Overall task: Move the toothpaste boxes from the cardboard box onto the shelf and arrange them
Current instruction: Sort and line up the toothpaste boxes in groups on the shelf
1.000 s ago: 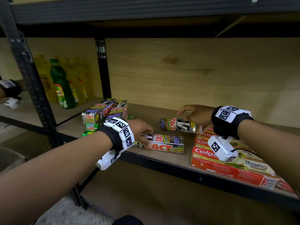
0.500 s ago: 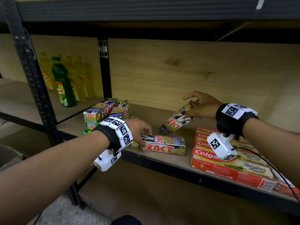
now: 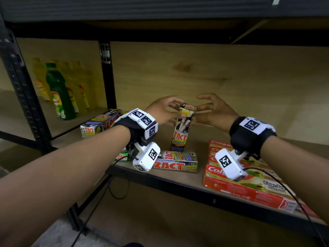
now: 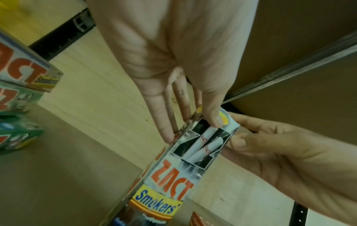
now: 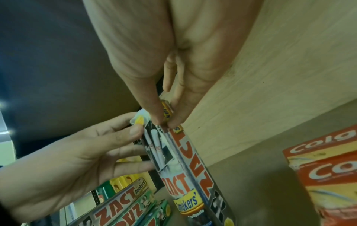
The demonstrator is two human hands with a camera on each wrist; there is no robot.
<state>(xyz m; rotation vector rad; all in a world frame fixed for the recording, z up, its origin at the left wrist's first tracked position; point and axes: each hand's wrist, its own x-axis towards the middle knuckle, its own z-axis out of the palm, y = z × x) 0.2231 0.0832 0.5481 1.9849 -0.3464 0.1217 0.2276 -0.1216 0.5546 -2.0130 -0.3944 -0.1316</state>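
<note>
Both hands at the top end of one ZACT Smokers toothpaste box (image 3: 181, 129), which stands upright on the shelf board (image 3: 187, 177), behind a second ZACT box lying flat (image 3: 175, 162) at the front edge.

Left hand (image 3: 160, 113): thumb on the box's front face, fingers along its left side, lightly curled; it pinches the top. Right hand (image 3: 215, 113): thumb and fingertips pinch the right top corner, remaining fingers spread loosely above.

Counts: ZACT boxes, one upright, one flat in front, plus a stack at left (image 3: 99, 123) whose number I cannot tell. Colgate boxes (image 3: 249, 186): a flat row at right, at least four edges showing. Bottles in the next bay: one green bottle (image 3: 59, 93) among several yellow bottles (image 3: 40, 81), blurred.

Change from half a second ago: then the box was tilted in the right hand alone while the left rested on the flat ZACT box. Now the box is vertical and the left hand has joined it.
</note>
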